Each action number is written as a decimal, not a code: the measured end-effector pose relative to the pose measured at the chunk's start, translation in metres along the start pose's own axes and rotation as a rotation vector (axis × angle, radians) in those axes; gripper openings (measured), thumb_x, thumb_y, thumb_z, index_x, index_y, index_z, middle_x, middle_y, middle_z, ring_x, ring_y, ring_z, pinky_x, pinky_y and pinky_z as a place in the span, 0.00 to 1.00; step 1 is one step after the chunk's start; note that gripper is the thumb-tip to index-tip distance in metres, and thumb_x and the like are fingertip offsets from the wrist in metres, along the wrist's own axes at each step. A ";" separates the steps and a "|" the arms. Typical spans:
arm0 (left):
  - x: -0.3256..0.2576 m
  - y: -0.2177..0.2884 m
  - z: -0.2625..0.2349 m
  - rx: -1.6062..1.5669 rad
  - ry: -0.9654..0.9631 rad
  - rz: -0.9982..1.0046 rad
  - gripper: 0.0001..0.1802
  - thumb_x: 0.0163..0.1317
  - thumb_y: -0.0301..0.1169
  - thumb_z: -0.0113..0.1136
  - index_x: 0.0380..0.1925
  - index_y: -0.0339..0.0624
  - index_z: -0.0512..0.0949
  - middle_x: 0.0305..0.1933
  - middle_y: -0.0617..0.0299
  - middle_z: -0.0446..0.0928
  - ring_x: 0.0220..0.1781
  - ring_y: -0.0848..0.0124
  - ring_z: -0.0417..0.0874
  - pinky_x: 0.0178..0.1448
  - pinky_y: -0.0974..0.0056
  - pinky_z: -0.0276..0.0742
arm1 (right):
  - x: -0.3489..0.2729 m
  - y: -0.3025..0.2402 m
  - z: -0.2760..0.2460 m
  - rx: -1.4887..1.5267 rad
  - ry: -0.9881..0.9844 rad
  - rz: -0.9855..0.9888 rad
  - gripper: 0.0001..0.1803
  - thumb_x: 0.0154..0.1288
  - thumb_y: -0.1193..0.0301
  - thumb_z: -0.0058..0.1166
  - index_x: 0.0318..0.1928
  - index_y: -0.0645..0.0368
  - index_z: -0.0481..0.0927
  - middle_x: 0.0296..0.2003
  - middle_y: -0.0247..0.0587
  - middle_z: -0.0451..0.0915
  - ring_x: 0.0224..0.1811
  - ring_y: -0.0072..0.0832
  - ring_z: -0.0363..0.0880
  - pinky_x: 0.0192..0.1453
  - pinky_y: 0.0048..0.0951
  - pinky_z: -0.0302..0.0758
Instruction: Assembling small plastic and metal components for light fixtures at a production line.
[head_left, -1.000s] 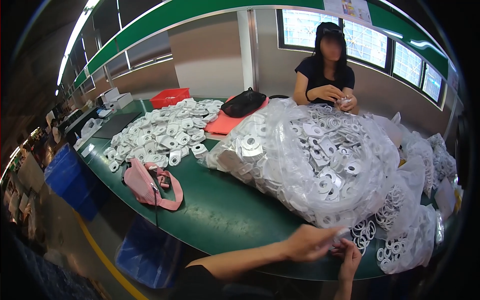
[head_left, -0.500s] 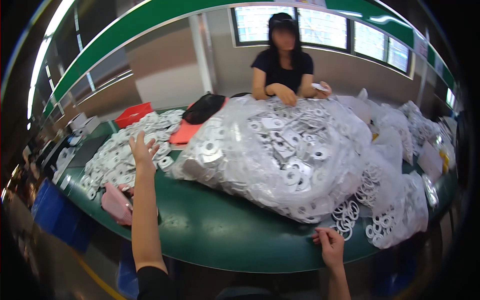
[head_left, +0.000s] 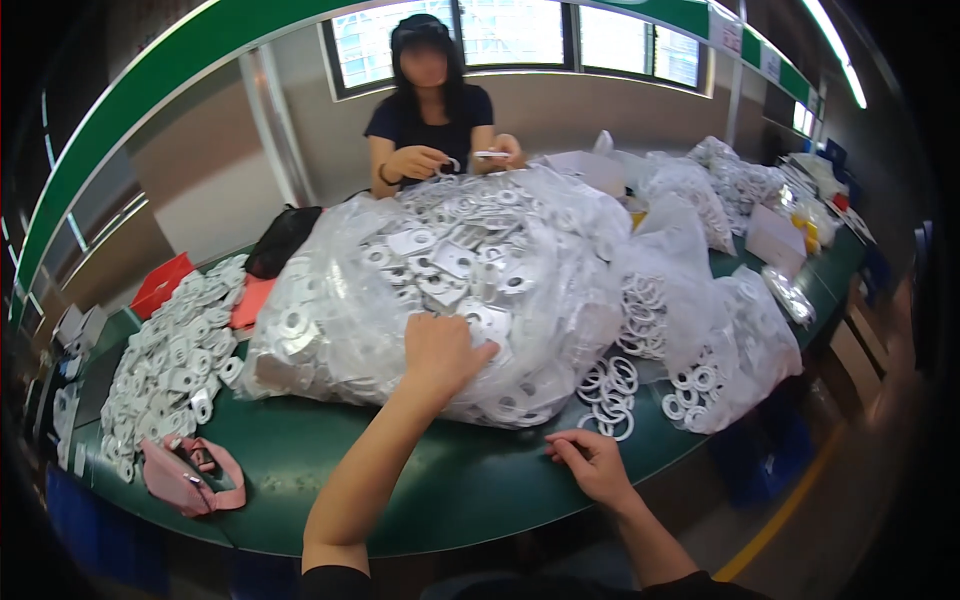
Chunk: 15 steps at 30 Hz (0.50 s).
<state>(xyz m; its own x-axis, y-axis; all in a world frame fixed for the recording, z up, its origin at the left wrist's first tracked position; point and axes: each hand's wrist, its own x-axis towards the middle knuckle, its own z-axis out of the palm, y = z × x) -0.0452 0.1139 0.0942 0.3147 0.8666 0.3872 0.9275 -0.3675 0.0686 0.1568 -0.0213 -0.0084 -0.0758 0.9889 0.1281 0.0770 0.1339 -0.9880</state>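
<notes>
My left hand [head_left: 443,357] reaches over the near rim of a large clear plastic bag [head_left: 345,300]. Its curled fingers are mostly hidden at the heap of flat silver plates with round holes, and the thumb lies beside one plate [head_left: 489,322]. Whether it grips that plate cannot be made out. Low over the near table edge is my right hand [head_left: 592,468], its fingers bent and thumb closed against them; anything inside is hidden. Just beyond it, several thin white rings [head_left: 612,392] lie loose on the green table [head_left: 300,470].
A heap of similar plates [head_left: 175,365] covers the table's left part, with a pink pouch [head_left: 185,478] in front and a red tray [head_left: 162,285] behind. Bags of rings [head_left: 745,350] stand to the right. Across the table, a person [head_left: 430,130] handles a ring and a plate.
My left hand has gone from over the left heap to the plates in the large bag. My right hand keeps its closed shape near the rings. The view has swung right.
</notes>
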 end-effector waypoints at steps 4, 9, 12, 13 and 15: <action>0.000 0.005 0.007 -0.083 -0.015 -0.040 0.27 0.48 0.47 0.62 0.36 0.32 0.77 0.28 0.46 0.79 0.35 0.50 0.78 0.43 0.52 0.70 | -0.004 -0.008 -0.002 -0.062 0.125 -0.145 0.08 0.61 0.76 0.53 0.40 0.64 0.80 0.29 0.40 0.81 0.29 0.21 0.78 0.34 0.20 0.73; -0.003 0.002 -0.002 -0.938 0.435 -0.066 0.37 0.53 0.27 0.62 0.62 0.33 0.59 0.52 0.43 0.72 0.55 0.61 0.74 0.60 0.60 0.65 | -0.001 -0.010 -0.040 -0.696 0.649 -0.540 0.09 0.52 0.82 0.55 0.36 0.61 0.78 0.33 0.44 0.78 0.38 0.40 0.76 0.42 0.33 0.71; -0.021 0.025 -0.029 -1.335 0.517 0.121 0.37 0.53 0.17 0.56 0.64 0.33 0.54 0.65 0.48 0.59 0.64 0.59 0.65 0.66 0.57 0.60 | -0.005 -0.012 -0.076 -0.939 0.755 -0.387 0.13 0.50 0.80 0.56 0.39 0.61 0.77 0.38 0.45 0.76 0.44 0.42 0.72 0.50 0.38 0.66; -0.033 0.036 -0.036 -1.431 0.389 0.177 0.36 0.53 0.17 0.56 0.64 0.33 0.54 0.65 0.49 0.60 0.64 0.59 0.65 0.66 0.57 0.59 | -0.011 -0.011 -0.088 -1.027 0.767 -0.329 0.13 0.49 0.79 0.56 0.39 0.61 0.76 0.38 0.45 0.76 0.45 0.42 0.71 0.51 0.38 0.65; -0.061 0.047 -0.032 -1.608 0.175 0.305 0.36 0.54 0.18 0.56 0.63 0.32 0.55 0.65 0.51 0.60 0.64 0.62 0.64 0.67 0.58 0.58 | -0.015 -0.007 -0.101 -1.102 0.748 -0.291 0.14 0.48 0.78 0.58 0.39 0.61 0.77 0.35 0.44 0.76 0.43 0.41 0.72 0.50 0.38 0.64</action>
<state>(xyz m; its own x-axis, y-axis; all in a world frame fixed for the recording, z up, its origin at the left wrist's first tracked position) -0.0271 0.0325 0.1032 0.3063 0.6957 0.6497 -0.3443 -0.5554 0.7570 0.2580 -0.0304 0.0051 0.2991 0.6675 0.6818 0.9241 -0.0245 -0.3814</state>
